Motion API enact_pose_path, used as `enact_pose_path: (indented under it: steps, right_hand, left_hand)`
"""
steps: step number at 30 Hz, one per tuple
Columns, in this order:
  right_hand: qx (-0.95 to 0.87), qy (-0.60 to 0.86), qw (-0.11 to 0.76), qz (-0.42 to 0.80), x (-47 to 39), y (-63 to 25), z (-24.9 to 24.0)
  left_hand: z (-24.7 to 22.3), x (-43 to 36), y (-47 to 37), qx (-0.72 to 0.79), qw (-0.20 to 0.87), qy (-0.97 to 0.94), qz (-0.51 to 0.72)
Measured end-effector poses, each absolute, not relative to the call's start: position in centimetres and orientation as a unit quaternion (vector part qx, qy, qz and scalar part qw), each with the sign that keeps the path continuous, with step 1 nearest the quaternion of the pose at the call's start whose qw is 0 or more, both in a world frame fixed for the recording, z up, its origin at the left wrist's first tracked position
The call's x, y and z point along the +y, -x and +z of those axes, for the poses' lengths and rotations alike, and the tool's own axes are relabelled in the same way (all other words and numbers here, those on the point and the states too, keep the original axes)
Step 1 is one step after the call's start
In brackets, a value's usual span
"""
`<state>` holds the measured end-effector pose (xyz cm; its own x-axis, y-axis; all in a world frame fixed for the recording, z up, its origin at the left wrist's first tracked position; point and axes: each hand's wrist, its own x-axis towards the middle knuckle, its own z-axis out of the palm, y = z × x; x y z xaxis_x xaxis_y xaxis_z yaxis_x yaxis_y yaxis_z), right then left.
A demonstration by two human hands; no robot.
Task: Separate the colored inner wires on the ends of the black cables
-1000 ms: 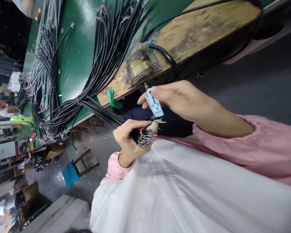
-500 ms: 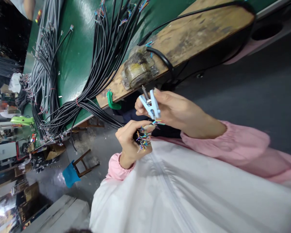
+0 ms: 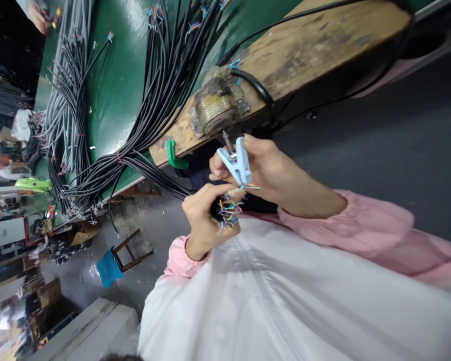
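My left hand (image 3: pixel 201 215) is closed around a bundle of black cables (image 3: pixel 165 181). Their stripped ends, with thin coloured wires (image 3: pixel 230 213), stick out on the right side of the fist. A light blue clothespin (image 3: pixel 241 163) is held in my right hand (image 3: pixel 265 163), its narrow end close by the uppermost coloured wires. Whether it grips them I cannot tell. Beside the clothespin's spread arms shows a dark pointed metal rod (image 3: pixel 228 142); where it is fixed is unclear. Just beyond sits a small motor-like unit (image 3: pixel 215 108) wrapped in clear plastic.
The unit is mounted on a wooden board (image 3: pixel 285 60), where a green clamp (image 3: pixel 176 154) grips the edge. More black cables (image 3: pixel 146 110) and grey cables (image 3: pixel 65 100) lie across the green table (image 3: pixel 110 95). Another person's hand (image 3: pixel 37 16) is at top left. A blue stool (image 3: pixel 109 266) stands on the floor.
Both my hands and the clothespin have shifted slightly to the right in view, still holding the same things. The other person's hand has come further into sight at top left.
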<state>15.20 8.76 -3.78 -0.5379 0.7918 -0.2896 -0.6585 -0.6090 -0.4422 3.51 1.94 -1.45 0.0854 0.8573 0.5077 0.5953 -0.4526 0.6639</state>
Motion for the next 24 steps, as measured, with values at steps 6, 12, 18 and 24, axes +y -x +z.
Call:
enact_pose_path:
  steps: [6,12,18,24]
  right_hand:
    - [-0.171,0.264,0.401,0.860,8.3,-15.8,-5.7]
    - [-0.220,0.328,0.406,0.824,6.0,-17.5,-5.5]
    - [-0.382,0.328,0.365,0.783,4.6,-19.5,-4.8]
    - [-0.519,0.353,0.388,0.675,3.7,-19.4,-5.6]
  left_hand:
    - [-1.4,1.8,-3.3,0.499,0.156,-0.729,0.442]
    - [-1.3,1.4,-2.7,0.480,0.182,-0.745,0.426]
    - [-2.3,2.7,-0.7,0.424,0.262,-0.763,0.412]
    - [-3.0,3.5,0.3,0.390,0.284,-0.762,0.432]
